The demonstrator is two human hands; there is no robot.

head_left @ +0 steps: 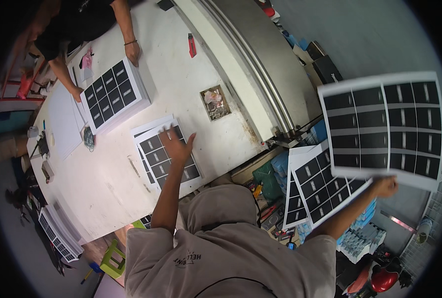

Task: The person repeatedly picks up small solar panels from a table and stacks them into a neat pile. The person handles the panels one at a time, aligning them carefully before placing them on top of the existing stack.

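Note:
My left hand (176,149) lies with fingers spread on a few printed sheets (156,164) near the table's front edge. These sheets are white with rows of black rectangles. Off to the right, my right hand (385,186) grips the lower edge of a large printed sheet (374,131), raised and slightly curved, with the same black blocks. Below and left of it, more printed sheets (320,186) lie fanned beside the table. A person across the table has both hands on a thick stack of printed sheets (112,97).
The white table (181,89) carries a red cutter (192,45) and a square cut-out (214,103) holding crumpled scraps. A long machine with metal rollers (250,59) runs along its right side. At lower left are another sheet stack (59,236) and a green stool (112,260).

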